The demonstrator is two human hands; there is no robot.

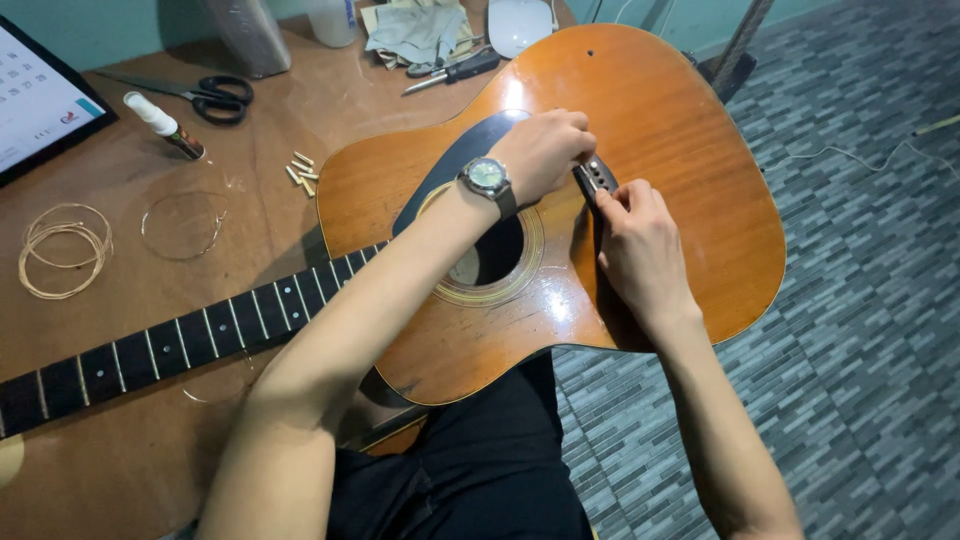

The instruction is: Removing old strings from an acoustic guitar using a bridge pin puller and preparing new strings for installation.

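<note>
lying flat across the wooden counter (150, 440) and the person's lap is an orange-brown acoustic guitar (680, 130), its dark fretboard (180, 340) running off toward the lower left and carrying no strings. the body overhangs the counter's edge above a grey patterned floor (860, 300). both hands meet at the dark bridge (597, 178), which sits just past the round sound hole (495, 255).

the left hand (545, 150), with a wristwatch (487, 177) on its wrist, reaches over the sound hole and curls its fingers down onto the near end of the bridge; its grip is closed in a pinch there, though what lies between the fingertips is too small to tell. the right hand (640, 250) rests on the guitar top just beside the bridge, fingers bent and pressed together against the bridge's edge, touching the left hand's fingers; whether it holds anything cannot be told.

on the counter, well apart from the hands, lie two coils of wire string (65, 250), a few small pale pegs (301, 172) near the guitar's upper edge, a small bottle with a white cap (163, 125), black-handled scissors (215, 97), a screwdriver (455, 73), a crumpled cloth (420, 30) and a white computer mouse (520, 22). a tablet screen (35, 100) leans at the far left.
</note>
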